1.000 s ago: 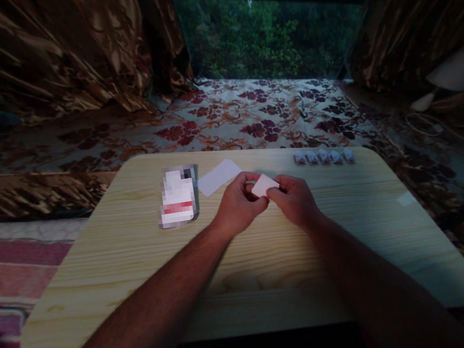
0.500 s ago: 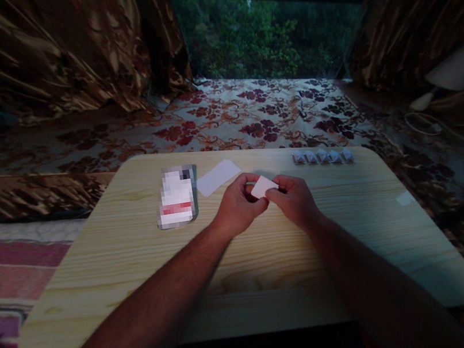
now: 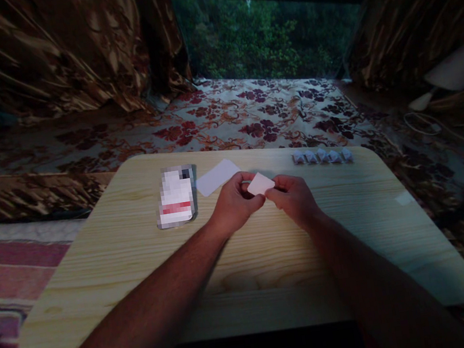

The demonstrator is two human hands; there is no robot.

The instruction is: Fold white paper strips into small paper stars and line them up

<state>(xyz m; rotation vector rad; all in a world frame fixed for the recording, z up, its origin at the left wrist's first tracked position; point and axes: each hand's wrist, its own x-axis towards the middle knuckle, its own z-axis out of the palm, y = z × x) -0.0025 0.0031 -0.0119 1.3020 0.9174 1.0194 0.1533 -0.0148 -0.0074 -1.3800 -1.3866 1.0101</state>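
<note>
Between my two hands is a small square of white paper [image 3: 260, 183], held above the middle of the table with one corner pointing away from me. My left hand [image 3: 236, 201] pinches its left side, thumb in front and fingers behind. At the paper's right corner, my right hand [image 3: 293, 195] grips with thumb and bent fingers. A flat white sheet of paper [image 3: 217, 177] lies just beyond my left hand. Several small folded paper pieces [image 3: 322, 155] sit in a row near the far right edge.
A pixelated, phone-shaped object [image 3: 175, 197] lies left of my hands on the light wooden table [image 3: 110, 262]. A translucent scrap [image 3: 403, 198] is at the right edge. Behind the table is a ledge with floral cloth [image 3: 257, 106], with curtains [image 3: 108, 47] and a window beyond.
The paper square has shifted slightly left and turned a little in my hands. My left hand moved slightly left and away from me; the other things stay in place.
</note>
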